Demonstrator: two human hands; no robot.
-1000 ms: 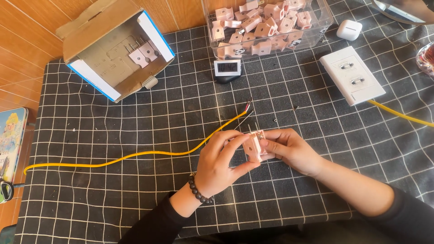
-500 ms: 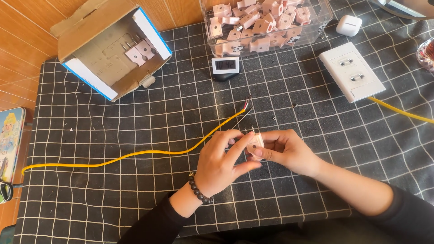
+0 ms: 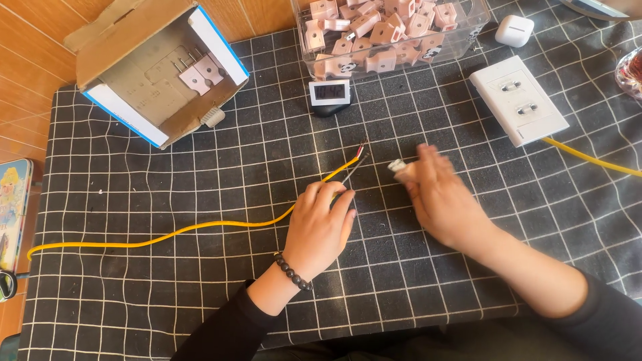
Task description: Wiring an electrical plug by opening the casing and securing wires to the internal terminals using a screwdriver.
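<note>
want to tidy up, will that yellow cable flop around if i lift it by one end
Probably floppy: the yellow cable lies in loose waves across the checked cloth. It looks thin, so likely light and trailing. The bare wire tips beside the left hand may snag or bend.

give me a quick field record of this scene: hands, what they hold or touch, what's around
left hand: palm down on the yellow cable, near its stripped end
right hand: blurred, pinching a small white plug part at the fingertips
surface: black grid-pattern cloth
top centre: clear bin of pink plug parts, small digital display in front
top left: open cardboard box
right: white wall socket
top right: white earbud case
</note>
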